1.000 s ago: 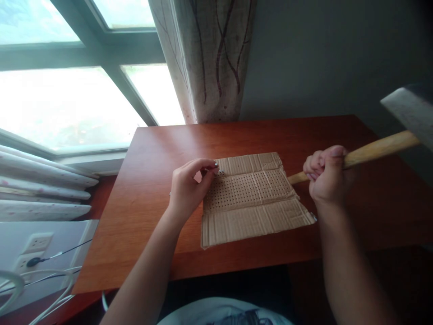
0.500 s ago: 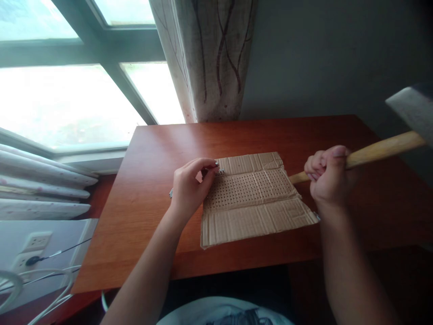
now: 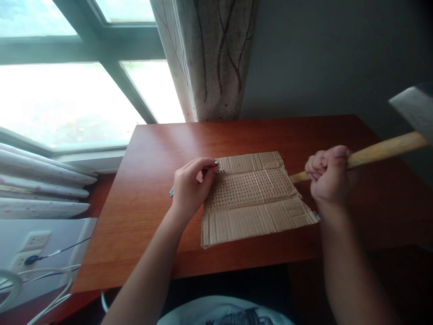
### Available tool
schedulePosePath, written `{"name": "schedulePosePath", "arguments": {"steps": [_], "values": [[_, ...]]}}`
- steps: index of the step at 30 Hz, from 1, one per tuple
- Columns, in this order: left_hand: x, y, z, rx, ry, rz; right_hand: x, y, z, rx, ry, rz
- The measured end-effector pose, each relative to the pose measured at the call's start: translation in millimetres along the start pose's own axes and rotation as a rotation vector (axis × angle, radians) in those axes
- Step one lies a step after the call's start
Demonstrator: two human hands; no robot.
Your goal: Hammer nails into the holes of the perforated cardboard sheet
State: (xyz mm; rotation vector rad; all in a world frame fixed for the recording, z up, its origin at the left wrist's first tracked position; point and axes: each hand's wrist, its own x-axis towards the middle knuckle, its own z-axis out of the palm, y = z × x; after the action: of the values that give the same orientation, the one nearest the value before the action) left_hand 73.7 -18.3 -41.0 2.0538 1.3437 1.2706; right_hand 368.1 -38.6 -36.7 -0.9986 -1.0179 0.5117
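Evidently smooth and wooden, the reddish-brown counter [image 3: 162, 149] gives the cardboard [image 3: 260, 222] flat support near its front edge; the sheet is ribbed, ragged along its right edge, and peppered with rows of tiny holes across the middle. Beyond that edge, a hammer [image 3: 385, 151] with a pale wooden handle and grey head slants upward, the fingers of the right hand [image 3: 328, 175] wrapped around its handle, probably for control. At the sheet's far left corner, the left hand [image 3: 190, 186] pinches a small metal piece [image 3: 215, 163], apparently to steady it, beside tiny shiny bits [image 3: 221, 171].
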Motion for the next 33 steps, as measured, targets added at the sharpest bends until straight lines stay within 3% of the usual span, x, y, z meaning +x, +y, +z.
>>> {"name": "schedulePosePath", "arguments": {"steps": [11,17,21,27,33], "values": [[-1.5,-1.4,1.5,0.029,-0.013,0.035,-0.5,-1.7,1.0,-0.076,0.006,0.017],[-2.2,-1.8,2.3,0.001,-0.001,0.029,2.0,1.3,2.0,-0.027,-0.060,0.011],[-2.4,-3.7,3.2,0.002,0.001,0.021,3.6,-3.5,0.0,-0.071,-0.196,0.057],[-3.0,-7.8,5.4,0.051,0.029,0.070,5.0,-28.6,-9.8,-0.501,-0.404,0.090],[-3.5,-9.6,5.3,0.091,0.019,0.081,7.5,-68.1,19.4,-0.762,-0.711,-0.033]]}}
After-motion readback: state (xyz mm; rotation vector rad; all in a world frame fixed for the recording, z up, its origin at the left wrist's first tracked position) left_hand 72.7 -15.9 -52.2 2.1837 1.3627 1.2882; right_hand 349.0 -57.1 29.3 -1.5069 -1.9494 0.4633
